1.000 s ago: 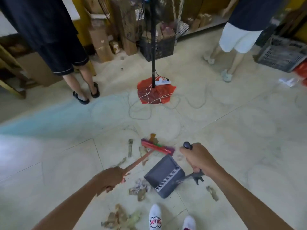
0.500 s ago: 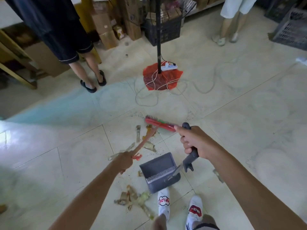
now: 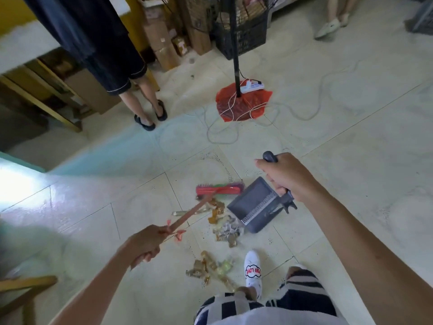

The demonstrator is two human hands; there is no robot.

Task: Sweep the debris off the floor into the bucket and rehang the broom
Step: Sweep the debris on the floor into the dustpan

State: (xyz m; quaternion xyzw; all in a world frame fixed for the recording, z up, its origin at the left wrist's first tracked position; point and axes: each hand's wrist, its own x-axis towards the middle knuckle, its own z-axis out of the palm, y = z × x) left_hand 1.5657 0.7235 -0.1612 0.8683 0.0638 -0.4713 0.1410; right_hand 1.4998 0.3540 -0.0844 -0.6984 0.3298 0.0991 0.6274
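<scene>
My left hand [image 3: 145, 245] grips the reddish handle of a small broom whose red head [image 3: 219, 189] rests on the tiled floor. My right hand [image 3: 284, 175] holds the dark handle of a grey dustpan [image 3: 254, 205], which lies on the floor just right of the broom head with its mouth facing the debris. Crumpled wrappers and scraps [image 3: 223, 227] lie between the broom and the dustpan. A second clump of debris [image 3: 210, 269] sits nearer my white shoe [image 3: 253, 269]. No bucket is in view.
A person in dark shorts and black sandals [image 3: 150, 113] stands at the upper left. A black pole on a red base [image 3: 242, 102] with a power strip and looping white cables stands ahead. Cardboard boxes and a black crate [image 3: 241, 36] line the back. Another person's feet [image 3: 330, 26] are at the upper right.
The view has tipped further down. The broom head has swung left and nearer, pulling debris toward the dustpan. The dustpan has shifted right of the broom head.
</scene>
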